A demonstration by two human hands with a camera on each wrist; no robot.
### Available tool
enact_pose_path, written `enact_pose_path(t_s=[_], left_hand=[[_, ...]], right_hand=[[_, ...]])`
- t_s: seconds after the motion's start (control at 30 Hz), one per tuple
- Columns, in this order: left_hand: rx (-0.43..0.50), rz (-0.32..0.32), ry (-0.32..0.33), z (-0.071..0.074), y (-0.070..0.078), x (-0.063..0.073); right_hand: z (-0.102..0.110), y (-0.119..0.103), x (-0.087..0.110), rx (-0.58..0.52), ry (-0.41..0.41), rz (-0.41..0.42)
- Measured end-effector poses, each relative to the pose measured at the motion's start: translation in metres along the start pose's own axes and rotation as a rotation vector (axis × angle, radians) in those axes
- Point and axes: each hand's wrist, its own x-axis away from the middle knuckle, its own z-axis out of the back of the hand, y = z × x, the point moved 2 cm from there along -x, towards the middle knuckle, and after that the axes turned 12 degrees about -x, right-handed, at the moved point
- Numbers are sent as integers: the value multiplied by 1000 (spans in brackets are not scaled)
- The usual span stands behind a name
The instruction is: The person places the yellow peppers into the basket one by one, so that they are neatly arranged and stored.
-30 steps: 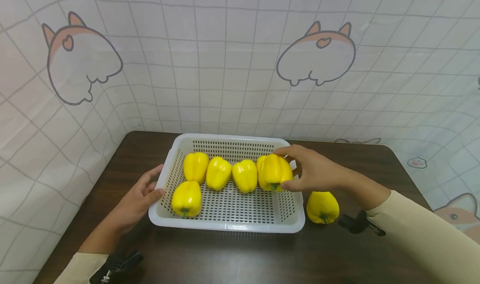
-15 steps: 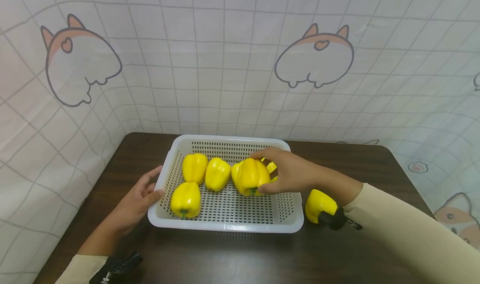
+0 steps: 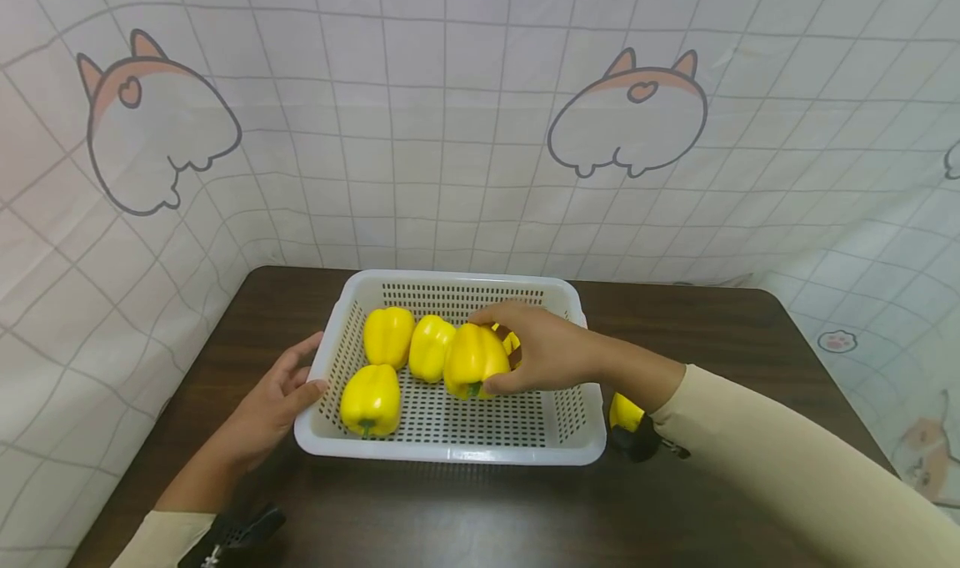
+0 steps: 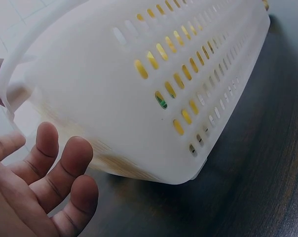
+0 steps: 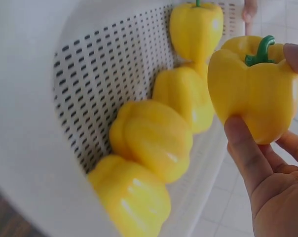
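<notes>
My right hand (image 3: 551, 349) holds a yellow bell pepper (image 5: 255, 89) with a green stem, pinched between thumb and fingers above the basket. Below it, the white plastic basket (image 3: 450, 454) has several more yellow bell peppers in it, such as one at the front left (image 3: 371, 399). The right hand partly hides the peppers behind it. My left hand (image 3: 273, 401) grips the basket's left rim, thumb on top. The left wrist view has its bent fingers (image 4: 75, 155) along the outside of the slotted wall.
Right of the basket a yellow bell pepper (image 3: 625, 413) lies on the dark wooden table (image 3: 510, 518), mostly hidden by the right wrist and its black camera mount (image 3: 636, 441). A white gridded cloth (image 3: 465, 134) with cartoon animals hangs behind the table.
My right hand has moved left with its bell pepper, from the basket's right end to above the middle. The left hand stays on the rim.
</notes>
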Motion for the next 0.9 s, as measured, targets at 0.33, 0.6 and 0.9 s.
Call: enact_pose_path(t_s=[0.33, 0.6, 0.9], left_hand=[[-5, -1, 1, 0, 0, 0], [-3, -6, -3, 1, -2, 0], [-8, -8, -5, 2, -1, 0]], right_hand=[[-26, -7, -9, -15, 18, -52], [-41, -8, -17, 6, 30, -79], [-53, -8, -23, 108, 20, -83]])
